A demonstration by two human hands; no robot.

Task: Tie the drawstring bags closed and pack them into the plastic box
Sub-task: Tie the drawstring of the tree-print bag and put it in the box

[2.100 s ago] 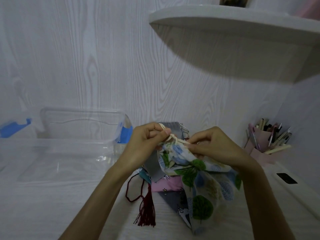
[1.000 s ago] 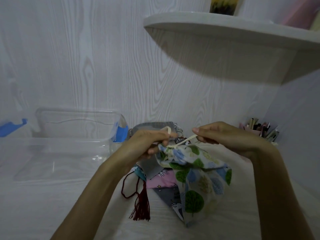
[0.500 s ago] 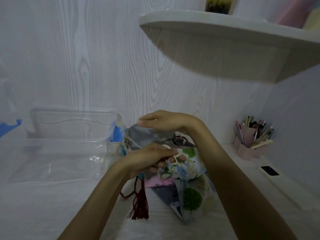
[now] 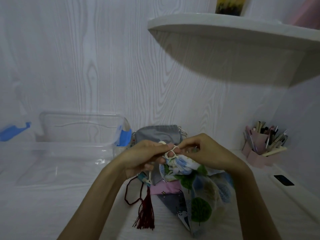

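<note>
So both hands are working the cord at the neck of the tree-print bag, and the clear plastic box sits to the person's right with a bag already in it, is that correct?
Not quite: the head view shows the clear plastic box on the person's left, and no bag shows in it. The rest holds: the left hand and right hand both work the cord at the tree-print bag neck.

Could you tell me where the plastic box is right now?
The box stands left of the hands, against the wall, beside the grey bag.
</note>
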